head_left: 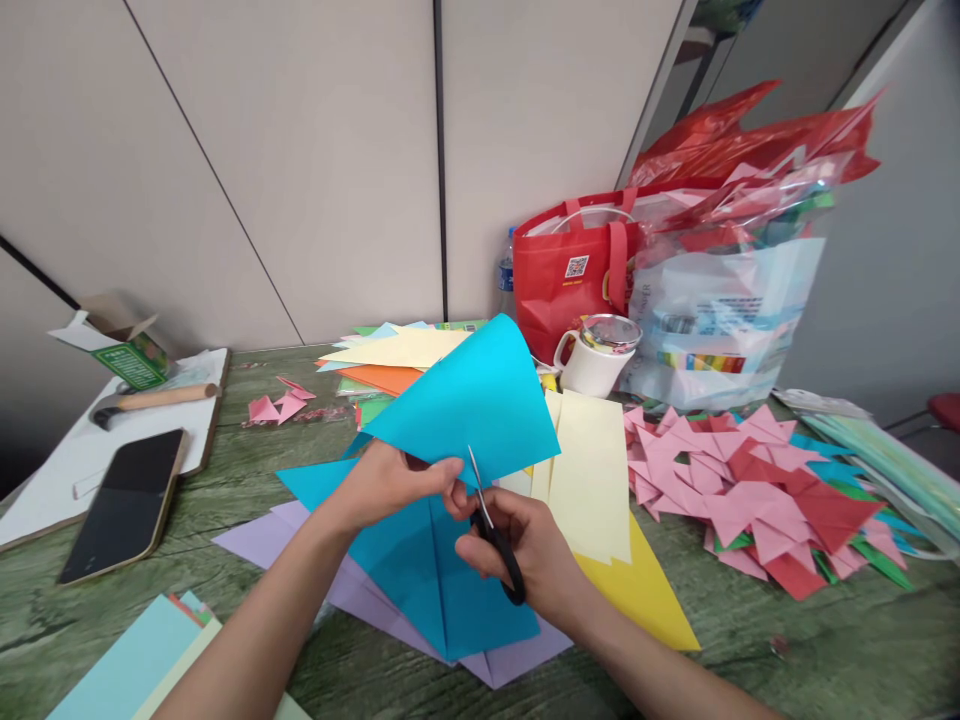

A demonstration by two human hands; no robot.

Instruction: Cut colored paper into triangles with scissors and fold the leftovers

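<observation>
A curled sheet of bright blue paper [480,400] is held up over the table by my left hand [409,480], whose thumb and fingers pinch its lower edge. In my right hand [525,545] is a pair of scissors [495,540] with black handles, its metal blades pointing up at the blue sheet's lower edge. The two hands are close together, fingertips nearly meeting. Below them lie more blue sheets [405,570] with a crease, on top of lilac paper [360,590]. Pale cream strips [589,480] and a yellow sheet [645,590] lie just right of them.
Folded pink and red paper pieces [757,490] are heaped at the right. Behind stand a white mug [592,365], a red bag [562,275] and a stuffed clear plastic bag [720,310]. At left, a phone [124,505] and a wooden-handled tool [161,397] rest on a white board.
</observation>
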